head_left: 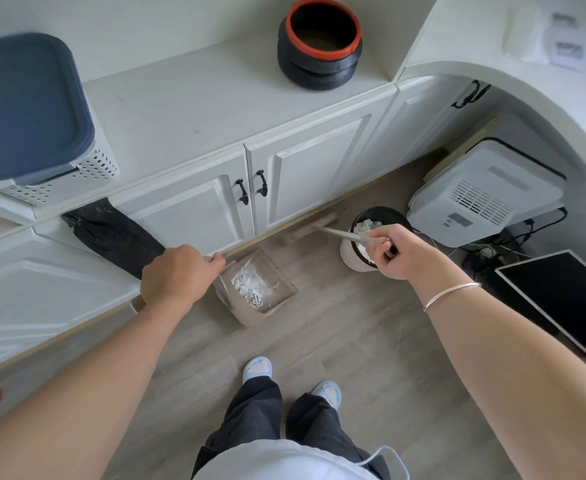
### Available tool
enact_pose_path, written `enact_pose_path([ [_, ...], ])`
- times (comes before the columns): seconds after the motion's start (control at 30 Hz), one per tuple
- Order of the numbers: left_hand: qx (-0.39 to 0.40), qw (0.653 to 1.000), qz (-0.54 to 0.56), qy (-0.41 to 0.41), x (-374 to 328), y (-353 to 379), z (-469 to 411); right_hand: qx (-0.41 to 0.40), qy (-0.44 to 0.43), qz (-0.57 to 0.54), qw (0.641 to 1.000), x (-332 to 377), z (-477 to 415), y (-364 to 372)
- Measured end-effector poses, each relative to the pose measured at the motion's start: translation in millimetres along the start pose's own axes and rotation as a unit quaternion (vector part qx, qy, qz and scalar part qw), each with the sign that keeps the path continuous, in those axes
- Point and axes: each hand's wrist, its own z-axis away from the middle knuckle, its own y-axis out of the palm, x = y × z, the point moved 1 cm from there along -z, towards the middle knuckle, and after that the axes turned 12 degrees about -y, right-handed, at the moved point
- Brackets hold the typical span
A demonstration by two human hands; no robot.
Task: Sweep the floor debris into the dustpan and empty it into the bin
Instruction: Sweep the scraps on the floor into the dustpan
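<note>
A beige dustpan sits low over the wood floor in front of the white cabinets, with white paper scraps piled inside it. My left hand grips its handle from above. My right hand holds the thin grey broom handle, and the broom head lies at the base of the cabinet. Just behind my right hand stands a small round bin with a dark rim, and white paper shows inside it.
White cabinets run along the far side. A white appliance, cables and a dark panel crowd the floor at right. A black bag hangs at left. My feet stand on bare floor below the dustpan.
</note>
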Motion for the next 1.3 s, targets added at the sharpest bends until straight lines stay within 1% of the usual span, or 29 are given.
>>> enact_pose_path([
  [0.1,0.008,1.0,0.002,-0.001,-0.5,-1.3,-0.9,0.015,-0.016,0.043,0.999,-3.2,10.1,-12.2],
  [0.13,0.009,1.0,0.002,-0.001,-0.7,-1.7,-0.8,0.007,-0.026,0.068,0.997,-3.7,11.3,-15.9],
  [0.2,0.01,1.0,-0.001,-0.004,-0.5,-1.9,-0.3,-0.047,-0.05,0.164,0.984,-5.3,7.5,-23.8],
  [0.23,0.01,1.0,-0.003,-0.005,0.2,-1.4,0.7,-0.082,-0.059,0.236,0.967,-7.3,2.9,-28.2],
  [0.3,0.008,1.0,-0.006,-0.006,0.7,-0.2,3.0,-0.143,-0.06,0.371,0.915,-12.3,-4.9,-34.5],
  [0.33,0.007,1.0,-0.008,-0.007,0.8,0.3,3.8,-0.165,-0.071,0.409,0.895,-14.7,-8.2,-36.2],
  [0.37,0.007,1.0,-0.009,-0.007,0.9,0.2,4.6,-0.179,-0.092,0.419,0.885,-16.8,-11.6,-38.1],
  [0.4,0.008,1.0,-0.01,-0.006,0.5,0.2,5.2,-0.185,-0.111,0.409,0.886,-19.1,-15.0,-40.7],
  [0.53,0.012,1.0,-0.005,-0.008,-0.7,-2.9,2.3,-0.184,-0.142,0.324,0.917,-27.9,-22.1,-45.3],
  [0.67,0.005,1.0,-0.009,-0.011,-0.7,-2.2,-1.1,-0.169,-0.151,0.307,0.924,-35.9,-28.7,-45.0],
  [0.73,0.001,1.0,-0.017,-0.01,0.7,0.8,-0.1,-0.163,-0.131,0.319,0.924,-40.5,-32.4,-43.4],
  [0.83,-0.005,0.999,-0.037,-0.013,1.1,2.9,0.3,-0.168,-0.076,0.344,0.921,-50.2,-37.2,-39.0],
  [0.93,-0.004,0.999,-0.04,-0.013,0.8,1.6,0.2,-0.182,-0.026,0.326,0.927,-57.1,-37.4,-34.3],
  [1.03,-0.001,1.0,-0.028,-0.014,-0.8,0.4,0.5,-0.177,0.014,0.313,0.933,-53.9,-31.9,-35.5],
  [1.17,0.001,1.0,-0.01,-0.015,-3.3,-2.0,1.5,-0.15,0.027,0.36,0.92,-50.1,-18.2,-42.0],
  [1.23,0.003,1.0,-0.013,-0.014,-2.7,-1.9,2.4,-0.12,0.032,0.352,0.928,-46.6,-8.6,-46.7],
  [1.3,0.004,1.0,-0.015,-0.01,-1.9,-1.1,4.3,-0.095,0.005,0.317,0.944,-38.8,-2.5,-50.4],
])
